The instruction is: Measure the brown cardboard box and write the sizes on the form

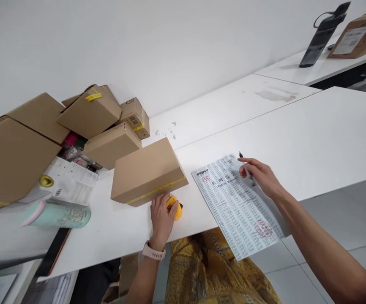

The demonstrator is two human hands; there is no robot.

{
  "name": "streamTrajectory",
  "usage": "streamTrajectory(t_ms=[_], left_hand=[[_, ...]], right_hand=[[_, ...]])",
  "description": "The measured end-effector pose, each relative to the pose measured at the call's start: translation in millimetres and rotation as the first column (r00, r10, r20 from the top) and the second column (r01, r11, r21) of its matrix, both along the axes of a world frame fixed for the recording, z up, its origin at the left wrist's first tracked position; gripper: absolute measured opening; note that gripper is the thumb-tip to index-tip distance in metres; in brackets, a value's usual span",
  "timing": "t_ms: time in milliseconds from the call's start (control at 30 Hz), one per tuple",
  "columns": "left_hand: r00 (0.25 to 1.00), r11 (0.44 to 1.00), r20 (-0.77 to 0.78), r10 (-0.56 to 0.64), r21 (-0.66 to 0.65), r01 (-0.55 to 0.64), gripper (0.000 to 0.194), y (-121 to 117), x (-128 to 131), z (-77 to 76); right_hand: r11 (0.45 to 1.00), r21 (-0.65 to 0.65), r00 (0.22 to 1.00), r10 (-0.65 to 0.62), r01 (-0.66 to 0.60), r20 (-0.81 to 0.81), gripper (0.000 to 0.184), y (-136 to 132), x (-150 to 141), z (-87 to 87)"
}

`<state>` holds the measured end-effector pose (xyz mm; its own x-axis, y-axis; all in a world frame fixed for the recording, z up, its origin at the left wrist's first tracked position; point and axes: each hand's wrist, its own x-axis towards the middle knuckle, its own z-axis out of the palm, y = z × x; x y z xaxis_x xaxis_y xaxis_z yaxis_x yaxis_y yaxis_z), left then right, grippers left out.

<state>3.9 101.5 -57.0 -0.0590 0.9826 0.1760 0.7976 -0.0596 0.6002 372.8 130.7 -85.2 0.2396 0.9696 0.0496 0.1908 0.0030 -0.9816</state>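
Here's the left hand [163,215], low in the middle of the frame, wrapped around a yellow tape measure [178,211], thumb across it, right up against the near side of a brown box [148,169]. That box sits closed near the centre, a strip of yellow tape running along its lower edge. A pale pink watch [154,251] circles the left wrist.

Over to the right of centre, the right hand [260,175] has a pen [249,176] pinched in its fingers, and it's poised above a printed sheet [230,211]. The sheet reads PONY and Testing Report, with a red round stamp toward its lower right; it lies aslant on the white desk [198,147], its bottom end jutting past the near edge.

On the left, more cartons [91,109] crowd together, and below them a pale green bottle [64,215] with a pink lid lies on its side. Up in the top right corner, a dark bottle [322,40] stands beside a labelled parcel [365,33].
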Motion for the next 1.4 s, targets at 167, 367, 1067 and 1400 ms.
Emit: streamTrajectory(t_ms=[167,367,1067,1400], left_hand=[[0.940,0.916,-0.178,-0.291,0.233,0.327,0.033,-32,75,-15.8],[0.612,0.676,-0.305,-0.730,-0.192,0.711,0.104,-55,156,-25.6],[0.679,0.742,-0.312,-0.664,-0.165,0.650,0.065,12,178,-21.4],[0.682,0.746,-0.342,-0.646,-0.098,0.658,0.070,12,174,-46.1]], right_hand=[[0.977,0.206,0.911,0.028,0.063,-0.412,0.030,-18,30,30.4],[0.960,0.209,0.957,-0.126,0.184,-0.262,0.027,-17,27,41.3],[1.000,0.002,0.998,0.012,-0.012,-0.063,0.036,23,-20,-23.5],[0.999,0.027,0.978,0.025,-0.031,0.206,0.027,15,-20,-20.1]])
